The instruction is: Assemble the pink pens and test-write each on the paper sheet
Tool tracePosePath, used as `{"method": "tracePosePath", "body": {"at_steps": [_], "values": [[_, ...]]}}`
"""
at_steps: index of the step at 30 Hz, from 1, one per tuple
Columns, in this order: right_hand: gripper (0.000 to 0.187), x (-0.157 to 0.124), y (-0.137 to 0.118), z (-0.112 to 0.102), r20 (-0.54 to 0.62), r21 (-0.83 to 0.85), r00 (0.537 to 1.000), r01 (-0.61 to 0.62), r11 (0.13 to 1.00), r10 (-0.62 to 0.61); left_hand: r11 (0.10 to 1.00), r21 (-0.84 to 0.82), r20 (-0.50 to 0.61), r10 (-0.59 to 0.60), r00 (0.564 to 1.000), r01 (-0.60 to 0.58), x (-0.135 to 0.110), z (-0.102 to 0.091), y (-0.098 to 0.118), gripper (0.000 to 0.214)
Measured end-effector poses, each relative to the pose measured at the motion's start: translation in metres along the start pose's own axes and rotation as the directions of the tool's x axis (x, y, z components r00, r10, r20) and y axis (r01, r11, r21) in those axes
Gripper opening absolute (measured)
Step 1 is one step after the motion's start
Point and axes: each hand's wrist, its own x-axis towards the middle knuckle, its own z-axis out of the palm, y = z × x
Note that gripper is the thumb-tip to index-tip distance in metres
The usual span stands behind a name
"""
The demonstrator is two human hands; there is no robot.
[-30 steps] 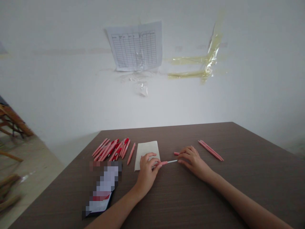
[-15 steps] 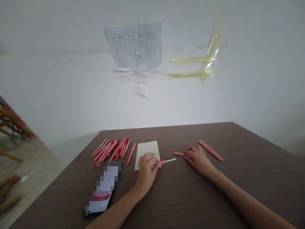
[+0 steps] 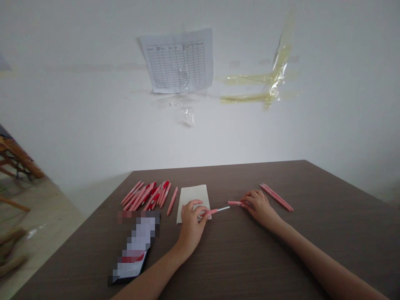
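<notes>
Low over the table [image 3: 237,258], your left hand [image 3: 191,221] pinches the pink refill piece [image 3: 213,212], its white stem [image 3: 223,208] pointing right. Your right hand [image 3: 261,207], palm down, has its grip closed on the loose pink barrel [image 3: 235,203], just beyond the stem's end. Assembly appears midway: the barrel needs aligning with the stem. Behind, a pile of pens [image 3: 146,195] lies.

You cannot read any text from here. A paper sheet [image 3: 179,60] taped to the white wall carries a printed grid of rows and columns, but its lettering is too small to make out. On the table [image 3: 281,258], a flat red-and-white printed item [image 3: 134,250] is blurred beyond reading. The pen part [image 3: 214,211] pinched in your left hand [image 3: 190,223] and the pink barrel [image 3: 235,203] at your right hand [image 3: 261,208] show no legible marking.
</notes>
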Motion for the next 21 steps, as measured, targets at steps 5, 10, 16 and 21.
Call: {"method": "tracePosePath", "body": {"at_steps": [5, 10, 16, 21], "values": [[0.017, 0.001, -0.0053, -0.0019, 0.007, 0.043, 1.0, 0.023, 0.999, -0.023, 1.0, 0.013, -0.016, 0.004, 1.0, -0.004, -0.0003, -0.0008, -0.0012, 0.005], [0.018, 0.0014, -0.0064, -0.0031, 0.002, 0.054, 1.0, 0.025, 0.998, -0.025, 1.0, 0.03, -0.021, -0.002, 1.0, 0.003, -0.0005, -0.0011, -0.0004, 0.004], [0.018, 0.0024, -0.0072, -0.0069, -0.009, 0.055, 1.0, 0.024, 0.998, -0.023, 0.999, 0.041, -0.015, 0.002, 1.0, -0.002, 0.0, -0.0005, -0.0014, 0.005], [0.018, 0.0023, -0.0089, -0.0053, -0.009, 0.072, 0.999, 0.041, 0.997, -0.04, 0.999, 0.051, -0.017, 0.002, 1.0, -0.001, -0.0009, -0.0006, -0.0026, 0.005]]}}
